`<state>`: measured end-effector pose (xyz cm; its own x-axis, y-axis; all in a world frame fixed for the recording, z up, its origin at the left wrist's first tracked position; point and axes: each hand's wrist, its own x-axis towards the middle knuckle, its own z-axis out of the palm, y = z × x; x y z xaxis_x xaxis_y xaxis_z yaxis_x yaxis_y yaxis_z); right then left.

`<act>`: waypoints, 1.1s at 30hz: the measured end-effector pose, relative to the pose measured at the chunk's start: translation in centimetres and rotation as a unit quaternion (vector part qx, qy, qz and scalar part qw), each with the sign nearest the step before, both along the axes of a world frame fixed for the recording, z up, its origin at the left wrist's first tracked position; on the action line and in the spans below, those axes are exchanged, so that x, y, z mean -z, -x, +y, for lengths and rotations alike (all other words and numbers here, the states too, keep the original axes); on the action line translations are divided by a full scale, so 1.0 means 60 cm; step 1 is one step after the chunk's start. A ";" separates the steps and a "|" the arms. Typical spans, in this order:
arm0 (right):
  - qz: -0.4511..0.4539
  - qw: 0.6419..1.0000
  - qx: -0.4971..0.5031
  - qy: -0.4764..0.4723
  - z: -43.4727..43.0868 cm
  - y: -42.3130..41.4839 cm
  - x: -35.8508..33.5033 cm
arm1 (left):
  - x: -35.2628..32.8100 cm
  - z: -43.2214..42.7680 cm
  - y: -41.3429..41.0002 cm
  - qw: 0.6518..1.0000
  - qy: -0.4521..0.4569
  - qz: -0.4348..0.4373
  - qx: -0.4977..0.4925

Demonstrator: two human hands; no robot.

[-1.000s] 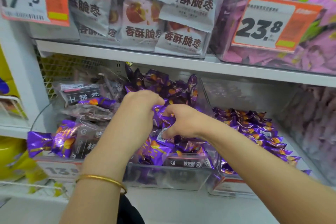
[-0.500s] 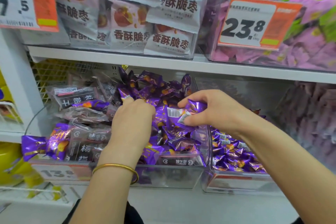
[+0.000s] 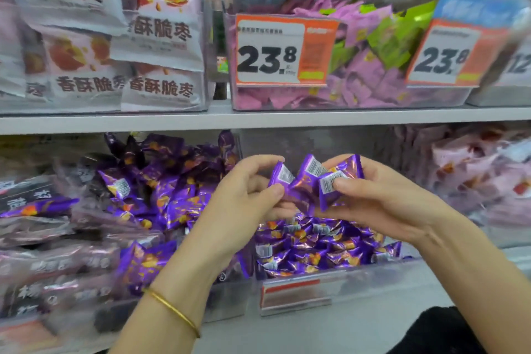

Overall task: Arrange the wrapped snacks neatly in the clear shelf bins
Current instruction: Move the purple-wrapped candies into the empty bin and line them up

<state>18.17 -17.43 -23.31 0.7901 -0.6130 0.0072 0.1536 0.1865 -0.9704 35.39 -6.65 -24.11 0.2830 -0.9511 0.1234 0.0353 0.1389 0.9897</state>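
Purple foil-wrapped snacks [image 3: 313,181] are being pinched between both hands [image 3: 247,192] [image 3: 376,198], fingers closed around them at centre frame; the slippery bunch could spill beside the clear bin [image 3: 330,287].

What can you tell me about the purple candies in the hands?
The purple wrapped candies are a small bunch, about three or four, in shiny foil-like wrappers with orange-gold print and white barcode patches facing up. Their crimped ends stick upward. The left hand pinches the leftmost one and the right hand grips the others. They are held in the air above the clear bin of matching candies on the lower shelf.
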 end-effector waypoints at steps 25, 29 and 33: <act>0.397 0.822 0.103 0.396 -0.083 0.156 0.028 | 0.067 -0.182 0.140 0.923 -0.169 -0.283 0.199; 0.376 0.854 0.095 0.346 -0.094 0.160 0.023 | 0.075 -0.185 0.145 0.919 -0.177 -0.278 0.215; 0.395 0.857 0.073 0.323 -0.095 0.161 0.031 | 0.076 -0.185 0.151 0.915 -0.172 -0.287 0.226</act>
<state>8.52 -23.11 -25.19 0.6195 -0.7759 -0.1188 -0.6229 -0.3938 -0.6759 26.32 -17.75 -28.68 -0.1665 -0.9654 -0.2007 -0.5265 -0.0850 0.8459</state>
